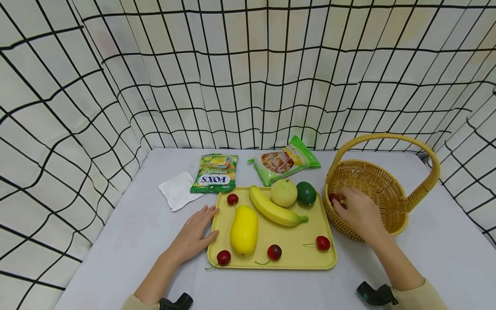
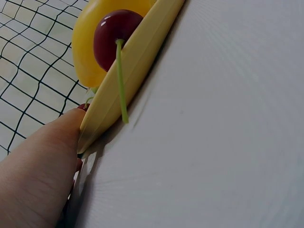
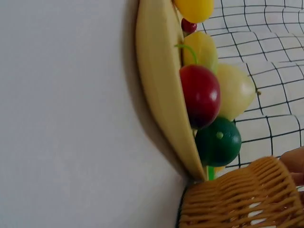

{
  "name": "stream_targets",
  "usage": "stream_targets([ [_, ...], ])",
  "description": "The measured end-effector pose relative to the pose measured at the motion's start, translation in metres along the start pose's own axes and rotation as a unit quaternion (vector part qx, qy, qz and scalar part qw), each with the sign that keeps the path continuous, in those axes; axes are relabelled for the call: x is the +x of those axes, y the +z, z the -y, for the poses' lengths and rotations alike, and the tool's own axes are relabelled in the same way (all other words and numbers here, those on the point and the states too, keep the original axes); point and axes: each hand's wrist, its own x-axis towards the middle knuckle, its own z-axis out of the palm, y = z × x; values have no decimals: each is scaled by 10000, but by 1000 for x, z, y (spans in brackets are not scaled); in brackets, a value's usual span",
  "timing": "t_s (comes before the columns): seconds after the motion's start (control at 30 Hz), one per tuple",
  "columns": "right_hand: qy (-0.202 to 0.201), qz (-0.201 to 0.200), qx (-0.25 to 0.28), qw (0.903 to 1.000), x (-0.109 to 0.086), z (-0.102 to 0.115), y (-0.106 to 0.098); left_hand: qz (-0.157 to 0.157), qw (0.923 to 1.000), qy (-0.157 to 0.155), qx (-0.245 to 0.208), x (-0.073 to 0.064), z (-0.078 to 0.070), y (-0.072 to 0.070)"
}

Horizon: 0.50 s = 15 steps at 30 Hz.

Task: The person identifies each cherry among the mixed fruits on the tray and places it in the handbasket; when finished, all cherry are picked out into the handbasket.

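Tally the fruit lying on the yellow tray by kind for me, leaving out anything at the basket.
Red cherries: 4
Banana: 1
Yellow oblong fruit: 1
Pale round fruit: 1
Dark green fruit: 1
Total on the tray: 8

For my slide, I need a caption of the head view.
The right hand holds a cherry in the wicker basket; the left hand touches the yellow tray.

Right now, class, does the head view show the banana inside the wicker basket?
No, the banana lies on the yellow tray, outside the wicker basket.
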Motion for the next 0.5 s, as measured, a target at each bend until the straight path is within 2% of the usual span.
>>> stream_targets([
  [0.3,-515,-292,45,9982,0,24,-5,-18,10000,-7,-14,0,-1,0],
  [0.5,-829,-319,112,9960,2,38,-5,-38,10000,-16,-17,-1,0,0],
])
